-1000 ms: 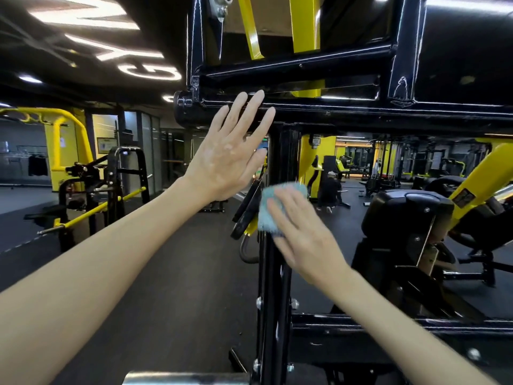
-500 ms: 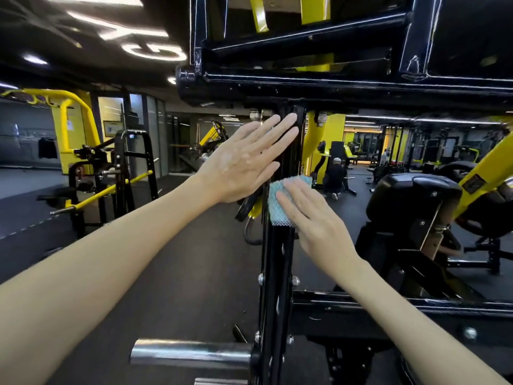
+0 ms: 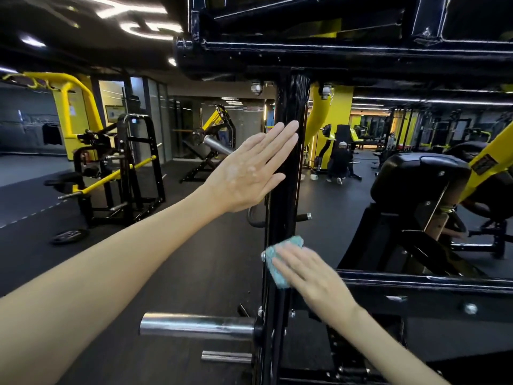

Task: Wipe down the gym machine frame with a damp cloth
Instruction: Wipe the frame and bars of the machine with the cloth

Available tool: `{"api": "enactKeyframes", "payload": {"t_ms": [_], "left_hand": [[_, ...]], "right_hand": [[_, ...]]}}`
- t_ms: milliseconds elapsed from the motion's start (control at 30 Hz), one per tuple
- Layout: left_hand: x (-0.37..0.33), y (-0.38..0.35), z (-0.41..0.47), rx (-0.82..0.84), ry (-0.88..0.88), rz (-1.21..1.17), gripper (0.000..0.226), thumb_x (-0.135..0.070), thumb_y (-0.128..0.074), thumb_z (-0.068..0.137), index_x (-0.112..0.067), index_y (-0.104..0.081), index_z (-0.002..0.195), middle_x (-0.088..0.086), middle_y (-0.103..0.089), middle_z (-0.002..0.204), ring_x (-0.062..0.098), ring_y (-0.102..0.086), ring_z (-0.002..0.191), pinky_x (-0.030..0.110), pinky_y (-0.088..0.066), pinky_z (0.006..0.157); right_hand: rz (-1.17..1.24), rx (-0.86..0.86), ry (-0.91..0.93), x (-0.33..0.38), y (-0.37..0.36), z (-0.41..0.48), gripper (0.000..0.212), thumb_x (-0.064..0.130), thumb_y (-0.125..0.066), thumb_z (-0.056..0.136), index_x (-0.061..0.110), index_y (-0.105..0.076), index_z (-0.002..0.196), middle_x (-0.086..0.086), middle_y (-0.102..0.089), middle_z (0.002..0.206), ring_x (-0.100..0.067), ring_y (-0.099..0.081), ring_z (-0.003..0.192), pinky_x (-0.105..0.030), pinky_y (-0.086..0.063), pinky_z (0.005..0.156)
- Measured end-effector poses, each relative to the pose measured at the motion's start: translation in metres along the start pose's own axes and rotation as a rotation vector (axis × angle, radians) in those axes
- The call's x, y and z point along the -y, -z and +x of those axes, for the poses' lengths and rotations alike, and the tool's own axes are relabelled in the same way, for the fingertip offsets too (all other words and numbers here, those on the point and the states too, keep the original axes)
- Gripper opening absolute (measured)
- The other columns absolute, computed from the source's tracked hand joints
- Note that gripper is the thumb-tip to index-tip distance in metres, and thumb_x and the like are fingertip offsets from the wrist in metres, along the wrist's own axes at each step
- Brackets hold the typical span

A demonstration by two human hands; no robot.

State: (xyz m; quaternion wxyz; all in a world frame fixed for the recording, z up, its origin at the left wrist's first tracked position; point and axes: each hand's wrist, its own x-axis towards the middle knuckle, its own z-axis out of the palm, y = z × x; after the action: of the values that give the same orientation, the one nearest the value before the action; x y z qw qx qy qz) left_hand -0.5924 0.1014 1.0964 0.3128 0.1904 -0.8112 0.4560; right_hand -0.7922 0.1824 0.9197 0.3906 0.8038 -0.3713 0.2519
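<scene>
Blue cloth (image 3: 288, 243) under right hand (image 3: 313, 276) on black upright (image 3: 291, 107)

Dim gym, ceiling strip lights (image 3: 144, 26) glaring, edges warped.

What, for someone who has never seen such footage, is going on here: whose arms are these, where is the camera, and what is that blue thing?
There is one view. The camera sits on the person's head, looking forward and down, so the two bare arms reaching in are their own. They stand in a gym at a black machine frame. The left hand lies flat, fingers straight, against the frame's upright post. Lower down, the right hand presses a small blue cloth against the same post: that is the wiping. A chrome peg sticks out to the left of the post near the bottom, and a black pad sits to the right. Other yellow and black machines stand behind.
</scene>
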Motion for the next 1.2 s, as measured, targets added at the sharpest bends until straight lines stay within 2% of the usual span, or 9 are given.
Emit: {"api": "enactKeyframes", "payload": {"t_ms": [133,200,300,400,567,733,933,1100,1200], "left_hand": [[0.001,0.0,0.0,0.006,-0.016,0.02,0.062,-0.035,-0.025,0.106,0.0,-0.01,0.155,0.016,-0.011,0.164,0.027,-0.011,0.152,0.039,-0.011,0.123],[0.001,0.0,-0.001,0.007,-0.014,0.015,0.062,-0.034,-0.026,0.107,0.0,-0.009,0.156,0.016,-0.01,0.164,0.027,-0.008,0.152,0.04,-0.011,0.124],[-0.001,-0.002,-0.002,0.0,-0.001,0.002,0.061,-0.034,-0.026,0.107,-0.001,-0.008,0.156,0.016,-0.01,0.164,0.027,-0.008,0.153,0.04,-0.012,0.124],[-0.004,-0.001,-0.003,-0.015,0.021,-0.011,0.06,-0.032,-0.026,0.107,-0.001,-0.009,0.156,0.016,-0.01,0.164,0.026,-0.008,0.153,0.04,-0.011,0.124],[-0.009,0.0,-0.004,-0.013,0.046,-0.028,0.06,-0.03,-0.025,0.107,-0.001,-0.008,0.156,0.017,-0.009,0.165,0.026,-0.006,0.153,0.04,-0.009,0.125],[-0.016,-0.005,-0.01,0.003,0.06,-0.041,0.06,-0.031,-0.025,0.107,-0.002,-0.007,0.156,0.017,-0.008,0.165,0.027,-0.005,0.153,0.04,-0.01,0.125],[-0.029,-0.014,-0.028,0.031,0.06,-0.083,0.06,-0.03,-0.026,0.107,-0.002,-0.007,0.156,0.016,-0.01,0.165,0.027,-0.008,0.153,0.042,-0.014,0.124],[-0.039,-0.015,-0.032,0.033,0.098,-0.098,0.06,-0.029,-0.028,0.107,-0.002,-0.006,0.156,0.016,-0.008,0.165,0.027,-0.006,0.153,0.041,-0.012,0.125],[-0.043,-0.015,-0.033,0.042,0.116,-0.092,0.061,-0.03,-0.027,0.107,-0.002,-0.003,0.155,0.016,-0.007,0.165,0.027,-0.006,0.153,0.04,-0.011,0.125]], "right_hand": [[-0.03,-0.125,-0.145,-0.02,0.025,0.05,0.044,-0.003,-0.024,0.102,-0.002,-0.055,0.133,-0.02,-0.051,0.142,-0.034,-0.04,0.135,-0.043,-0.029,0.113],[0.016,-0.187,-0.216,-0.02,0.027,0.062,0.047,0.004,-0.017,0.106,-0.003,-0.055,0.134,-0.021,-0.049,0.143,-0.035,-0.039,0.137,-0.043,-0.027,0.116],[0.081,-0.228,-0.205,-0.006,0.007,0.046,0.039,0.002,-0.026,0.107,-0.008,-0.055,0.132,-0.025,-0.049,0.142,-0.038,-0.04,0.137,-0.049,-0.032,0.115],[0.073,-0.158,-0.106,0.019,-0.025,-0.007,0.034,-0.004,-0.038,0.104,-0.007,-0.047,0.136,-0.023,-0.047,0.142,-0.037,-0.04,0.137,-0.052,-0.041,0.107],[0.095,0.005,-0.098,0.042,-0.043,-0.062,0.041,-0.006,-0.025,0.104,0.002,-0.045,0.139,-0.016,-0.049,0.143,-0.03,-0.037,0.14,-0.047,-0.047,0.103],[0.04,-0.08,-0.103,0.015,-0.016,-0.01,0.04,-0.004,-0.024,0.103,0.002,-0.048,0.135,-0.019,-0.055,0.138,-0.032,-0.043,0.134,-0.044,-0.033,0.112],[0.111,-0.19,-0.237,0.025,-0.026,-0.001,0.037,-0.003,-0.031,0.105,-0.003,-0.056,0.132,-0.02,-0.05,0.142,-0.036,-0.044,0.136,-0.049,-0.039,0.11],[0.125,-0.057,-0.149,0.054,-0.054,-0.056,0.039,-0.004,-0.031,0.104,0.002,-0.044,0.14,-0.015,-0.044,0.147,-0.031,-0.038,0.14,-0.05,-0.045,0.104],[0.082,-0.001,-0.124,0.054,-0.045,-0.057,0.048,-0.004,-0.012,0.104,0.004,-0.044,0.139,-0.014,-0.053,0.141,-0.028,-0.04,0.137,-0.046,-0.043,0.104]]}}
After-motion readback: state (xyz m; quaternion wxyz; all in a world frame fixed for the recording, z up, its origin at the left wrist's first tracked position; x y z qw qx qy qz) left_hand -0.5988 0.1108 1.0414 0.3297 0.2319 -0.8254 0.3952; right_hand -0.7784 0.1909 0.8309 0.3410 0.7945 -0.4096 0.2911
